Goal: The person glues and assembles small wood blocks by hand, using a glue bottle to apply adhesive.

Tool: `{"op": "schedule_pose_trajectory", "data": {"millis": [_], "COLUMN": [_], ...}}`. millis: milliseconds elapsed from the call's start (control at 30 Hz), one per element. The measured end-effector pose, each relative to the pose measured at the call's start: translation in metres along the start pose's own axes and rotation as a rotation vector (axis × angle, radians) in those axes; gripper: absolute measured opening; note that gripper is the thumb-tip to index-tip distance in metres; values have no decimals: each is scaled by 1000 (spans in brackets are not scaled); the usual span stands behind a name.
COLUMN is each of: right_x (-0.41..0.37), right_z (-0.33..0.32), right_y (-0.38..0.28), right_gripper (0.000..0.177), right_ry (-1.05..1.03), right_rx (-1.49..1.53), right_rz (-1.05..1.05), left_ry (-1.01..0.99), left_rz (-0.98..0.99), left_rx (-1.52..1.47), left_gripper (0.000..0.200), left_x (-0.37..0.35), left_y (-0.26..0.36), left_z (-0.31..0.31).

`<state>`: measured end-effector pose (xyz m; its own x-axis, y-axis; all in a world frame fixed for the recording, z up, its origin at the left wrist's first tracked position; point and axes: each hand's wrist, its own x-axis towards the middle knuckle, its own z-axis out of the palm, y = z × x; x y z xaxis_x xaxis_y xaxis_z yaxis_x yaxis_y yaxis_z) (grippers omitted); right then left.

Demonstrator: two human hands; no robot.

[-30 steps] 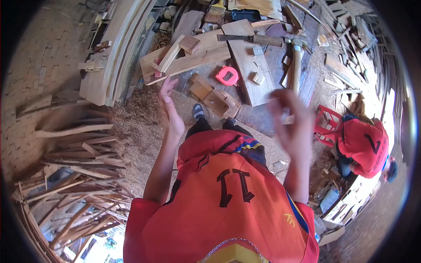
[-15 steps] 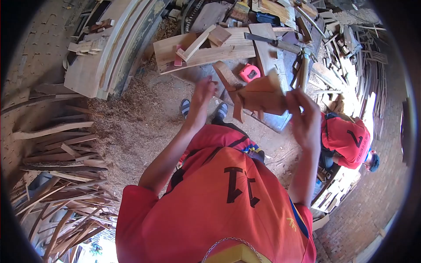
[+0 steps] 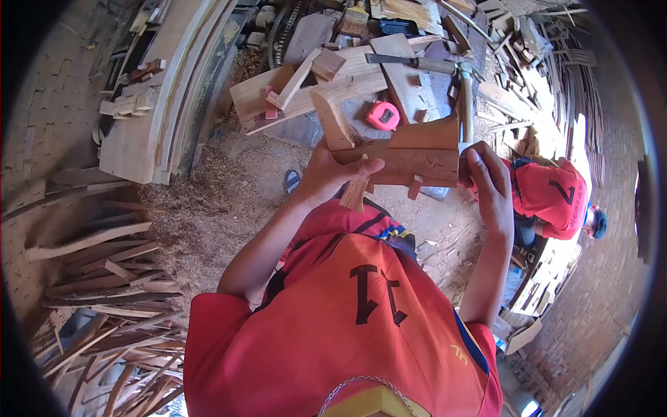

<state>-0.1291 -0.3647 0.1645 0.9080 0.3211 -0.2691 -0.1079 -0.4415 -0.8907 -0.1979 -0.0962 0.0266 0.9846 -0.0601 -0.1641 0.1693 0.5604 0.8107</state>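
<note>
Above the bench edge I hold a wooden assembly with both hands. It has a long brown block body, a flat angled piece on top, curved paler pieces at its left end and a small peg underneath. My left hand is closed round the left end, its thumb along the body beside the paler pieces. On the right end, the fingers and thumb of my right hand are pressed against the block; part of that grip is hidden. Just beyond the assembly lies a pink tape measure.
On the bench ahead lie planks, a chisel-like tool, a hammer and a brush. A co-worker in red crouches at right. Wood strips pile up at left; shavings cover the floor.
My left hand, previously apart from the assembly, has moved right and closed on its left end. The assembly is now more level, with my right hand still at its right end.
</note>
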Motion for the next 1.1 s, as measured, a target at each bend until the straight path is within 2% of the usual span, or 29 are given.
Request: {"op": "schedule_pose_trajectory", "data": {"millis": [67, 200, 300, 400, 600, 733, 800, 833, 967, 1100], "right_x": [-1, -1, 0, 1, 2, -7, -13, -16, -28, -37], "right_z": [0, -7, -5, 6, 11, 8, 11, 12, 10, 14], "right_y": [3, -2, 10, 10, 24, 20, 2, -6, -35, -45], "right_gripper": [26, 12, 13, 13, 13, 11, 11, 12, 15, 14], "right_ry": [28, -91, -103, -30, -91, -238, -330, -374, -497, -513], "right_rx": [33, -480, -533, -530, -574, -435, -386, -362, -216, -219], "right_rz": [26, -120, -157, -157, -181, -142, -208, -241, -97, -246], "left_ry": [17, 88, 97, 122, 150, 116, 79, 69, -6, -48], "left_rz": [-33, -13, -17, 33, 48, -124, -215, -222, -248, -270], "left_rx": [7, 137, 142, 170, 209, 113, 60, 60, -29, -73], "left_gripper": [44, 37, 37, 41, 46, 44, 42, 41, 39, 42], "left_x": [-1, -2, -5, -5, -9, -11, -13, -15, -19, -23], "left_y": [5, -4, -4, -5, -2, 15, 25, 27, 27, 30], "left_z": [4, 0, 0, -1, -2, -10, -18, -21, -29, -30]}}
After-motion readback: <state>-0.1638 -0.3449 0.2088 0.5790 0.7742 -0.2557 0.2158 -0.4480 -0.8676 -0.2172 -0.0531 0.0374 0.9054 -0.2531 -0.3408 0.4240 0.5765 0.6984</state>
